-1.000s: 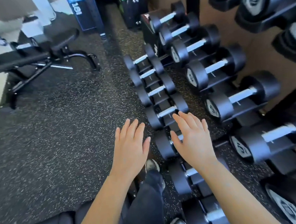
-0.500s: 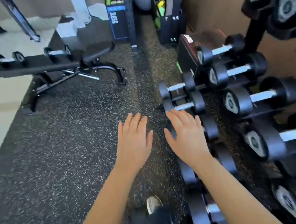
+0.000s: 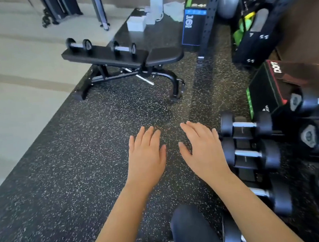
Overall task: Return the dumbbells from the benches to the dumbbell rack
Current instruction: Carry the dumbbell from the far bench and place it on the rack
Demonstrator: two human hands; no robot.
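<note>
Two dumbbells (image 3: 79, 45) (image 3: 124, 48) sit on the table (image 3: 112, 58) at 11 o'clock, well apart from both hands. Left hand (image 3: 145, 157) and right hand (image 3: 204, 151) flat, fingers spread, empty, over the floor (image 3: 63, 165). Dumbbell rack (image 3: 255, 152) at 3 o'clock, just beside right hand

Swung away from the dumbbell rack (image 3: 251, 152), now at right edge. Bench (image 3: 124, 57) now centred ahead, two dumbbells (image 3: 79, 46) on its top. Both empty hands off the rack.
</note>
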